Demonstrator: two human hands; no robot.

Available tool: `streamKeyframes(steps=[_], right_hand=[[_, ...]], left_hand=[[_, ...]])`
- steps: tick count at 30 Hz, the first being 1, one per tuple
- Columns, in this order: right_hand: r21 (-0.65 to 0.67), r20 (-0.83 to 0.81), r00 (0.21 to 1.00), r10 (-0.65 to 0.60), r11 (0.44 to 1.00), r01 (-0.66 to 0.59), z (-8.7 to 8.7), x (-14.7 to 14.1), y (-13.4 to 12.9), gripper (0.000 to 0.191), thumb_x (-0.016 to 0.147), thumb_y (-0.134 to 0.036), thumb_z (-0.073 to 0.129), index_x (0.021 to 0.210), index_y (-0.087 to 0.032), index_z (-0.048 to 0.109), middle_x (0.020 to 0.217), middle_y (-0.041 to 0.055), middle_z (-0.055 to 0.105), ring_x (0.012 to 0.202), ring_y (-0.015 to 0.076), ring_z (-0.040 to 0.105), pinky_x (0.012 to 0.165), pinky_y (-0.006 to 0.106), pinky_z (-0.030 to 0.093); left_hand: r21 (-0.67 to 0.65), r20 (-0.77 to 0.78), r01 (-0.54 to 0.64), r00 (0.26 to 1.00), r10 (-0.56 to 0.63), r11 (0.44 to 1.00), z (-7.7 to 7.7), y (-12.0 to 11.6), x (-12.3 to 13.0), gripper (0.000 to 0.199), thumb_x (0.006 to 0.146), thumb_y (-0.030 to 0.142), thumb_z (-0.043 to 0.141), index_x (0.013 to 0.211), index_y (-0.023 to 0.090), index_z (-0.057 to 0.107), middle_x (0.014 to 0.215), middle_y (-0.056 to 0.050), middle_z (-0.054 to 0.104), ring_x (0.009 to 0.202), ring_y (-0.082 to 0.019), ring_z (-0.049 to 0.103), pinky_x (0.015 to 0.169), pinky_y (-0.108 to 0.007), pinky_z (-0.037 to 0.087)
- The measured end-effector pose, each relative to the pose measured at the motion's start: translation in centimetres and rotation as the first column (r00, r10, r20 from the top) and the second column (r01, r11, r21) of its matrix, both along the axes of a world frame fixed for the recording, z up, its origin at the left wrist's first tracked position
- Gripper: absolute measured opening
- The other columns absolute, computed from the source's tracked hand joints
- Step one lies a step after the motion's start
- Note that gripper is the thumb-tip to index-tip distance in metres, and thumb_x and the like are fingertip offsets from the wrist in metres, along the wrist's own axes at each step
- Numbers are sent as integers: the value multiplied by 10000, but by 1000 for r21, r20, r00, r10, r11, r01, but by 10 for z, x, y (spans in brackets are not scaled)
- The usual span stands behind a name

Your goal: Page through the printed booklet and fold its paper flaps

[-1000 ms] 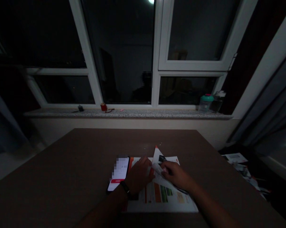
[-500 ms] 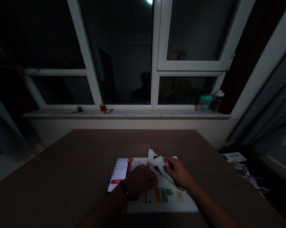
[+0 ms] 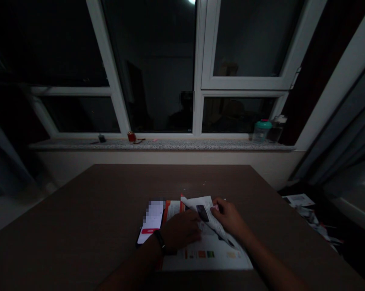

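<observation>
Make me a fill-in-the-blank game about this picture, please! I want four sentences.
1. The left hand has a dark band around its ____.
2. The phone lies on the ____ side of the printed pages.
3. The right hand holds a curled sheet of ____.
4. There are ____ bottles on the windowsill.

Missing words: wrist; left; paper; two.

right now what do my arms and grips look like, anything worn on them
The left forearm shows no sleeve; a narrow dark band circles it at the wrist. The right forearm shows neither sleeve nor band. The left grip and right grip are ungloved. Too dim for finer details.
</observation>
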State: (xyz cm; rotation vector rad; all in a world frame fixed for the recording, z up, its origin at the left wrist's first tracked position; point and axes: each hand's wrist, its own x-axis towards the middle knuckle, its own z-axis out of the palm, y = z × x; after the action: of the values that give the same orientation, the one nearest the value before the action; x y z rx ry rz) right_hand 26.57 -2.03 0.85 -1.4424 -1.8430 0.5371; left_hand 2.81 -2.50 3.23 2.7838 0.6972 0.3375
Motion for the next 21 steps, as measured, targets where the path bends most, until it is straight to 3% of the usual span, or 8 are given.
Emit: streamKeyframes(steps=[8, 11, 14, 21], right_hand=[[-11, 15, 998, -54, 998, 55, -2, 3, 2, 110, 797, -243, 516, 819, -188, 609, 701, 17, 649, 657, 178, 607, 613, 248, 389], [-18, 29, 997, -67, 998, 67, -3, 4, 3, 105, 792, -235, 515, 808, -188, 607, 708, 22, 652, 660, 177, 605, 608, 244, 384], [-34, 57, 995, -80, 996, 82, -3, 4, 3, 94, 778, -228, 519, 802, -187, 601, 705, 24, 649, 652, 176, 595, 593, 240, 377], [-60, 89, 988, -129, 989, 135, -5, 5, 4, 89, 750, -206, 558, 828, -188, 597, 751, 38, 670, 682, 181, 609, 615, 243, 390]], left_hand=[[35, -71, -140, 987, 142, 990, 0, 0, -2, 173, 938, 361, 586, 897, 200, 635, 906, -22, 664, 868, -214, 622, 768, -303, 440], [1, -39, -148, 988, 148, 989, -5, 0, -3, 171, 922, 385, 615, 1009, 239, 641, 963, -10, 676, 920, -218, 625, 809, -314, 436], [-2, -10, -131, 991, 131, 991, -9, 1, -3, 311, 878, 382, 680, 1158, 268, 608, 1063, -19, 656, 983, -230, 606, 839, -328, 436], [42, -31, -104, 994, 105, 994, -7, 2, 0, 472, 791, 406, 770, 1202, 261, 589, 1134, -42, 577, 1034, -255, 553, 840, -354, 453]])
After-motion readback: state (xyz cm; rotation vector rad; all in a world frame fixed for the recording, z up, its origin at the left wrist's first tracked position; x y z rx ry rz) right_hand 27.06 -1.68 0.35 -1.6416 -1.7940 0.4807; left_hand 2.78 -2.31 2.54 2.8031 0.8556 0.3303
